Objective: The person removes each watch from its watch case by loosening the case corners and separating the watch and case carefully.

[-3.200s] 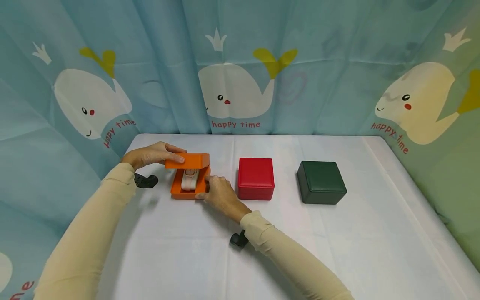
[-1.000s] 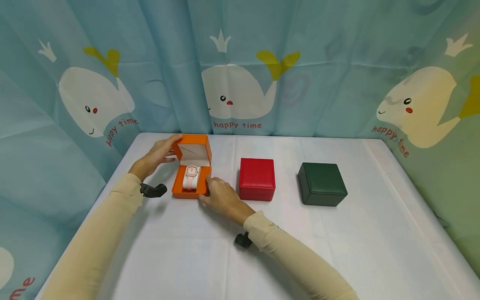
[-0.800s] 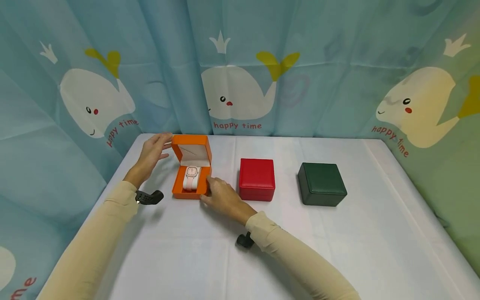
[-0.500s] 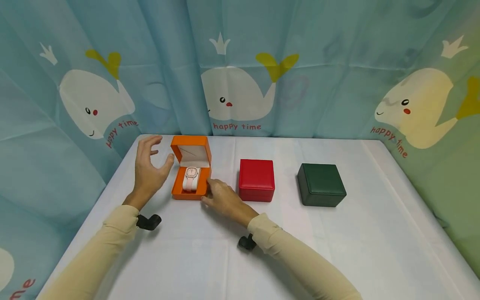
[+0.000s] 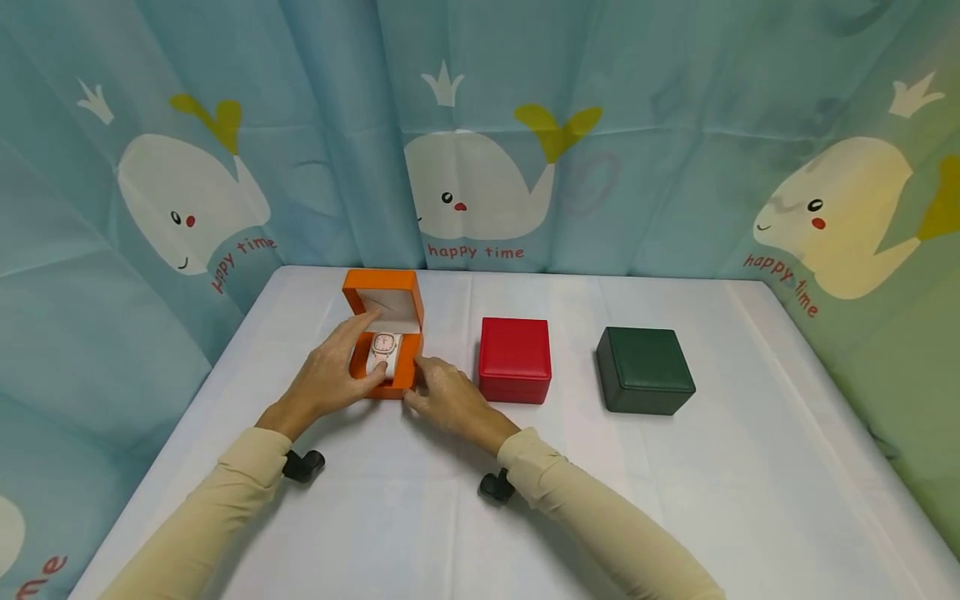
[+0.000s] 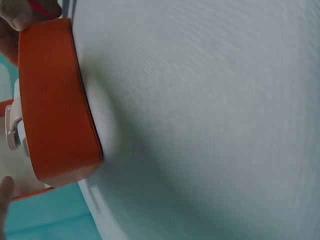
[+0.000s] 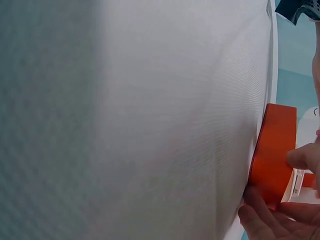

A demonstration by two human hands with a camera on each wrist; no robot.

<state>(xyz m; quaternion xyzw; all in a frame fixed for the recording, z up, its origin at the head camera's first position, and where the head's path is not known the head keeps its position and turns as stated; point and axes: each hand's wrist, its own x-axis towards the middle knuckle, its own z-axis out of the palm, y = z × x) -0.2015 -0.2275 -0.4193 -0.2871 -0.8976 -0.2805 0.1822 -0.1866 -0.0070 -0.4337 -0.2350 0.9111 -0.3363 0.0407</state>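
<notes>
An orange box [image 5: 384,350] stands open on the table [image 5: 675,500], toward the back left corner, its lid upright at the far side with the pale lining facing the person. Inside lies a watch [image 5: 382,354] on a white strap. Its long axis runs from the near edge of the table toward the far edge, and its face is at the far end, turned upward.

The left hand [image 5: 330,375] reaches into the box from the left side. Its forefinger lies along the far end of the watch and its thumb sits at the box's near rim, so the fingers close lightly about the watch. The right hand [image 5: 446,396] rests at the box's near right corner, fingers pressed against the orange wall and steadying it; the right wrist view shows the thumb and a fingertip pinching that wall.

A red box [image 5: 514,358] stands closed just right of the orange one, and a dark green box [image 5: 643,368] further right, all three in a row along the table's middle.
</notes>
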